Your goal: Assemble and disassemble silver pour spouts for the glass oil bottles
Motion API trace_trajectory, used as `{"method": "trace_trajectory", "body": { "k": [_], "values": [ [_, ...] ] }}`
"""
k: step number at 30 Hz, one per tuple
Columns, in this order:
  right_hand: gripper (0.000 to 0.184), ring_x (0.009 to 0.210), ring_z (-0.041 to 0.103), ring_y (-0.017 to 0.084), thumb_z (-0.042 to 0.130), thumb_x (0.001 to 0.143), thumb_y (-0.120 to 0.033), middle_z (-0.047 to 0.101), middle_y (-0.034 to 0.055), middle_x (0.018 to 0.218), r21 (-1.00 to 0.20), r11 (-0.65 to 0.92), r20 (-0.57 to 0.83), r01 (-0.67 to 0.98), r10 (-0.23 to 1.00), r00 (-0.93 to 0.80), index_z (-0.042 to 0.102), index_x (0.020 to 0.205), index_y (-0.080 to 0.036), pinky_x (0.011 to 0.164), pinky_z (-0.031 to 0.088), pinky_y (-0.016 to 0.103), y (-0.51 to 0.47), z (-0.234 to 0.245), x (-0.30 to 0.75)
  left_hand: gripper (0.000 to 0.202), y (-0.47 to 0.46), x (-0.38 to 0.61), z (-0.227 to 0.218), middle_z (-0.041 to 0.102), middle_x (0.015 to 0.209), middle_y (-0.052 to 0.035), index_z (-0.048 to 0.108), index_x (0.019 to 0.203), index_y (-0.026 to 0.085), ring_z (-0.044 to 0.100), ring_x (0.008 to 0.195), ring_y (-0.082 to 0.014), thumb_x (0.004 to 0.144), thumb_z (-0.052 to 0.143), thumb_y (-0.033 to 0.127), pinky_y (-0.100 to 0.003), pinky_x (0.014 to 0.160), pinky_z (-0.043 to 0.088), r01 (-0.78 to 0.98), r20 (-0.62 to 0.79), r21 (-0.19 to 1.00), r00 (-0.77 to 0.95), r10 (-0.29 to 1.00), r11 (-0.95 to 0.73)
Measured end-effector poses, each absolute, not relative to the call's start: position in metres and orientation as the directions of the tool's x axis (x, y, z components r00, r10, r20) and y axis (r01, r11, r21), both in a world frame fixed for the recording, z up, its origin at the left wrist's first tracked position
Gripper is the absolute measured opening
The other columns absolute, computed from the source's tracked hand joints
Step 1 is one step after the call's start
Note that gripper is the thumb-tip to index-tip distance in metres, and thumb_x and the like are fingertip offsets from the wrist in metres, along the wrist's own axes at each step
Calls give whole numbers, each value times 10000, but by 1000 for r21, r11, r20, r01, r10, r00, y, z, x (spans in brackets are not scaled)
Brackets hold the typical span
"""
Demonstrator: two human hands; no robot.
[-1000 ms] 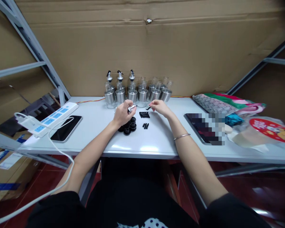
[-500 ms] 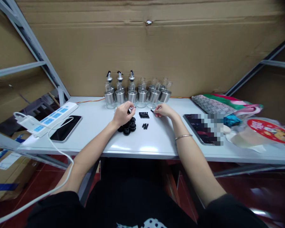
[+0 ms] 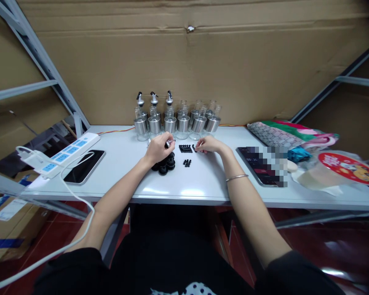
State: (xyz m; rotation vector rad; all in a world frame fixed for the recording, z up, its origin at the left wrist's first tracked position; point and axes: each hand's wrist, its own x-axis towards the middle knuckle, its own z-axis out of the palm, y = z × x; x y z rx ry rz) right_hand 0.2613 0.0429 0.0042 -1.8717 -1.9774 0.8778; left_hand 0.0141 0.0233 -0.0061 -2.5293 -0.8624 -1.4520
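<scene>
My left hand (image 3: 160, 146) is closed round a small silver and black pourer spout (image 3: 167, 144), mostly covered by the fingers. Under and beside that hand sits a cluster of black round stoppers (image 3: 163, 169). The fingers of my right hand (image 3: 209, 144) pinch a small black lever (image 3: 194, 148) low at the tabletop, beside a row of similar black levers (image 3: 185, 148). Nearer me lies a group of tiny black pieces (image 3: 187, 163). Behind both hands stand glass bottles with steel sleeves (image 3: 183, 123); three silver pourers with black flaps (image 3: 154, 97) rise at the back left.
On the left of the white table (image 3: 184, 188) lie a power strip (image 3: 69, 153) with a white cable and a phone (image 3: 85, 167). Another phone (image 3: 258, 166), a patterned bag (image 3: 289, 135) and a lidded cup (image 3: 341, 172) occupy the right. A cardboard wall (image 3: 190, 65) closes the back.
My right hand has moved slightly left and down, bringing the black lever beside the row and turning it. My left hand keeps its hold. The view has shifted a little.
</scene>
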Motion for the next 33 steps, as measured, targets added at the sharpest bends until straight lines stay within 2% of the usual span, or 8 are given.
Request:
{"method": "trace_trajectory", "body": {
  "k": [7, 11, 14, 21, 25, 28, 30, 33],
  "values": [
    [132, 450, 498, 80, 693, 713, -153, 604, -15, 601, -565, 36, -145, 824, 979, -142, 658, 838, -129, 482, 380, 213, 42, 2, 256, 29, 24, 14, -6, 572, 707, 1, 488, 822, 179, 527, 613, -119, 826, 497, 205, -220, 595, 420, 519, 818, 176, 396, 418, -836],
    [120, 482, 514, 83, 697, 702, -130, 621, -12, 616, -573, 65, -97, 817, 984, -147, 652, 813, -139, 504, 381, 208, 43, 2, 254, 21, 24, 14, -5, 571, 705, 2, 484, 820, 179, 521, 603, -118, 824, 495, 196, -219, 586, 419, 511, 832, 155, 394, 391, -845],
    [62, 469, 512, 85, 659, 728, -100, 607, -16, 567, -605, 61, -96, 794, 984, -149, 633, 765, -143, 497, 392, 205, 43, 2, 252, 24, 24, 13, -5, 567, 705, 3, 480, 821, 180, 523, 606, -119, 822, 497, 197, -220, 588, 420, 514, 831, 150, 397, 389, -844],
    [112, 470, 555, 96, 538, 803, -36, 619, -4, 555, -731, 45, -74, 680, 987, -145, 575, 800, -141, 519, 449, 210, 43, -1, 252, 38, 24, 13, -6, 565, 718, 5, 471, 827, 184, 528, 618, -116, 818, 503, 201, -221, 597, 420, 533, 805, 187, 399, 440, -825],
    [128, 490, 524, 79, 508, 873, -146, 603, 2, 573, -798, 103, 7, 594, 987, -163, 569, 760, -138, 521, 420, 195, 39, 7, 246, 52, 25, 13, -7, 569, 718, 4, 468, 830, 186, 527, 620, -120, 818, 513, 210, -228, 606, 422, 553, 793, 193, 399, 461, -811],
    [192, 554, 531, 72, 471, 912, -266, 621, 3, 654, -855, 174, 62, 489, 970, -235, 599, 836, -145, 560, 420, 186, 32, 13, 233, 75, 25, 14, -8, 573, 726, 5, 465, 838, 185, 535, 629, -119, 828, 522, 232, -225, 613, 424, 554, 785, 210, 395, 476, -806],
    [238, 568, 525, 75, 518, 882, -367, 614, -2, 665, -918, 211, 103, 335, 944, -312, 605, 860, -147, 575, 421, 196, 28, 15, 220, 102, 25, 14, -9, 571, 734, 11, 457, 849, 186, 539, 623, -106, 847, 526, 261, -211, 601, 419, 527, 776, 238, 402, 486, -816],
    [372, 544, 477, 74, 616, 772, -517, 567, -23, 598, -950, 263, 183, 167, 906, -382, 600, 774, -145, 544, 375, 204, 23, 11, 203, 162, 25, 14, -9, 562, 745, 22, 443, 866, 187, 537, 607, -88, 867, 543, 316, -190, 577, 408, 476, 766, 274, 417, 489, -836]
  ]
}}
